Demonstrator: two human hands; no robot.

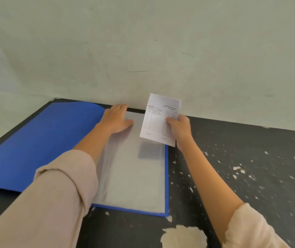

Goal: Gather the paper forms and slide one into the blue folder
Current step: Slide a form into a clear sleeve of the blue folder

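The blue folder [35, 140] lies open on the dark, paint-chipped desk [241, 167], its cover thrown out toward nine o'clock and a clear plastic sleeve [134, 176] showing on the right-hand page. The left hand [116, 120] is flat on the sleeve's far end, near twelve o'clock, fingers spread and pressing down, gripping nothing as far as I can tell; whether it is parting the sleeve's mouth I cannot say. The right hand [179, 130] has its grip pinched on the paper form [159, 119], thumb on the printed face, fingers behind, holding it upright just above the folder's far right corner, at about one o'clock. It may be one sheet or a thin stack; the edges are too fine to tell. So the gathering looks done, with no loose forms on the desk. What remains, by my reading, is the real business: lining the form up with the sleeve's opening and sliding it in.
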